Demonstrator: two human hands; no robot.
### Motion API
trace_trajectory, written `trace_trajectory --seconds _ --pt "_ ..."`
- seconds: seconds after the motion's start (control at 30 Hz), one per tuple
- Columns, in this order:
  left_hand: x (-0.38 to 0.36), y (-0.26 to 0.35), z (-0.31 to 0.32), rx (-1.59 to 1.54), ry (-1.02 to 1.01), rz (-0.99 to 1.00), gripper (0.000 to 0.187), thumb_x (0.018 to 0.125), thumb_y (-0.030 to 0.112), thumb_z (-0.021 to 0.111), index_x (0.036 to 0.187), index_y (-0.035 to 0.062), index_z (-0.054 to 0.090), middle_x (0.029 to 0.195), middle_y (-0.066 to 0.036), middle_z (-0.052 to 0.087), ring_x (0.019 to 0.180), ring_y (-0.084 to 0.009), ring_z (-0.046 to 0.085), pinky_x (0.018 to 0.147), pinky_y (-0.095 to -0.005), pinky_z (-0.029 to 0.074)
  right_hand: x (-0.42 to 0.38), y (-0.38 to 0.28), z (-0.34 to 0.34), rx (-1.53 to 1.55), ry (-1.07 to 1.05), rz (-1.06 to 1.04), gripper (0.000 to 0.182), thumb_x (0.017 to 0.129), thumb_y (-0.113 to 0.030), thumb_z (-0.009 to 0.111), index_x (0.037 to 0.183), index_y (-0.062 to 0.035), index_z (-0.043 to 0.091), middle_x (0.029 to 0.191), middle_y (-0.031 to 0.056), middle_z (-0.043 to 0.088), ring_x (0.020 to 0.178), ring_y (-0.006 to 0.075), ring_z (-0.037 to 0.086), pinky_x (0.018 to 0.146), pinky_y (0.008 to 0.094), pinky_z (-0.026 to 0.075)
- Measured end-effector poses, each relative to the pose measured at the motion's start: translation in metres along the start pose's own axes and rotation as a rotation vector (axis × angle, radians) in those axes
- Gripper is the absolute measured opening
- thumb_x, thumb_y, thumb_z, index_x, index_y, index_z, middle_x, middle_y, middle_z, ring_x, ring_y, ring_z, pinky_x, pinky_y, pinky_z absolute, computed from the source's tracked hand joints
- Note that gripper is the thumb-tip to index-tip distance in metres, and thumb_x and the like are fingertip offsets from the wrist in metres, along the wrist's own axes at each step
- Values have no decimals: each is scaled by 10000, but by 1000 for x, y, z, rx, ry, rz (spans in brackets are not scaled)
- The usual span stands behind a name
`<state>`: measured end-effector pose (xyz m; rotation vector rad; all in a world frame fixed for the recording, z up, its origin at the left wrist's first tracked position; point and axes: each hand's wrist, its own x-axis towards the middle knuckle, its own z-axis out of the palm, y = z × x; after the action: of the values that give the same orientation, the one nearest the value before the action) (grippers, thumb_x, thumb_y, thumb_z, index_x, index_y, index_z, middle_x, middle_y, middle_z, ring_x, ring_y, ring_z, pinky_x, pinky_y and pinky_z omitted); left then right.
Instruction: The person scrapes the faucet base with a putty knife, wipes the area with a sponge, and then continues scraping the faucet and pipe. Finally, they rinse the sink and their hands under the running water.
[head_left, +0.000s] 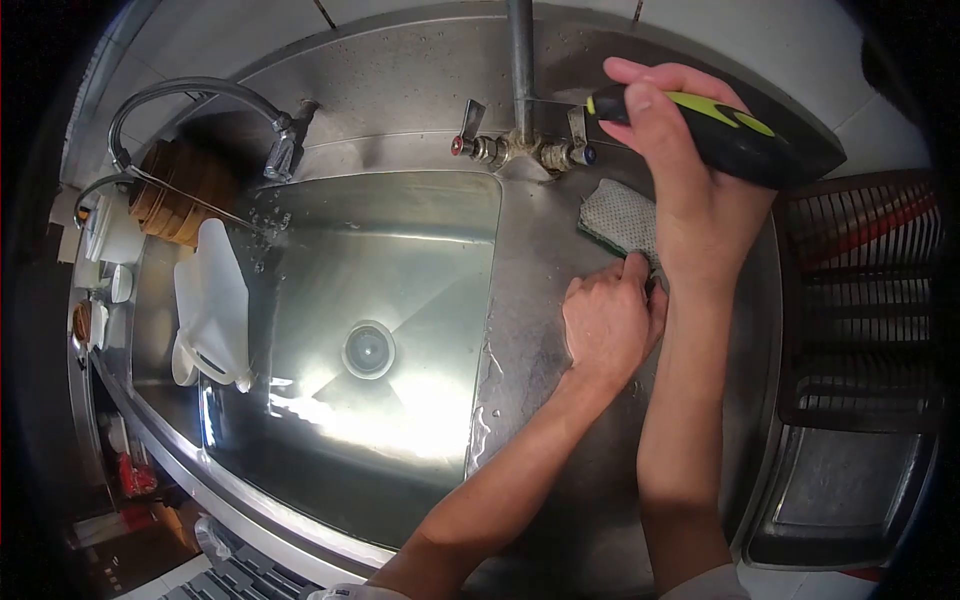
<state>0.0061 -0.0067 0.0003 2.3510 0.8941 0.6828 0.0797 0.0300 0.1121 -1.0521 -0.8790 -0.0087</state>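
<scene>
A black and lime-green handled object (735, 125) is wrapped in the fingers of my right hand (700, 190), raised above the right side of the steel sink counter. Its working end is not clearly visible. My left hand (612, 318) is closed on the counter (535, 300), its fingertips at the lower edge of a grey and green sponge (622, 218). The sponge lies below the taps (525, 152). Whether those fingers grip the sponge or something under them is hidden.
The sink basin (400, 270) holds water, with a white plastic piece (212, 305) at its left. Behind it are brown baskets (180, 192) and a curved spout (195, 85). A dark dish rack (860, 290) and a metal tray (845, 490) are at the right.
</scene>
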Motion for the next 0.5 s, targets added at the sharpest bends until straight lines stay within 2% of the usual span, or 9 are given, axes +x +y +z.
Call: trace_trajectory --seconds 0.03,0.13,0.23,0.33,0.43,0.5 --pt "0 -1 0 6 -8 6 199 804 235 683 858 80 570 764 -103 646 713 -299 657 673 -437 468 -1 -3 1 -27 -20 6 97 824 -34 750 906 -7 707 743 31 704 694 74 671 632 202 525" --pt "-1 -2 1 23 -7 15 198 808 238 681 857 81 571 766 -101 647 712 -297 658 674 -433 467 -2 -3 0 -96 -104 -41 184 920 -70 671 1026 78 650 1015 192 706 925 178 685 765 323 625" --pt "-1 0 2 13 17 26 200 811 243 680 857 82 571 766 -101 647 712 -296 657 676 -430 466 0 -6 -4 -103 -91 24 175 917 -66 673 1019 75 654 1013 188 707 913 172 684 764 321 624" --pt "-2 -1 3 8 1 36 207 809 248 683 857 81 572 767 -101 647 714 -296 658 677 -428 466 0 -8 3 -39 -80 -33 167 913 -64 674 1008 73 658 1009 184 709 905 168 685 761 313 622" --pt "-1 1 3 12 -10 20 213 811 252 687 861 78 576 772 -102 649 726 -295 661 679 -425 465 1 -11 1 30 -23 72 153 909 -54 670 997 71 661 1005 180 711 899 161 683 757 298 616" --pt "-1 2 1 12 -27 6 216 813 252 689 868 75 578 777 -103 651 739 -294 663 684 -424 466 0 -12 1 -8 -93 23 141 905 -49 668 994 60 662 1009 176 713 898 155 682 764 299 611"
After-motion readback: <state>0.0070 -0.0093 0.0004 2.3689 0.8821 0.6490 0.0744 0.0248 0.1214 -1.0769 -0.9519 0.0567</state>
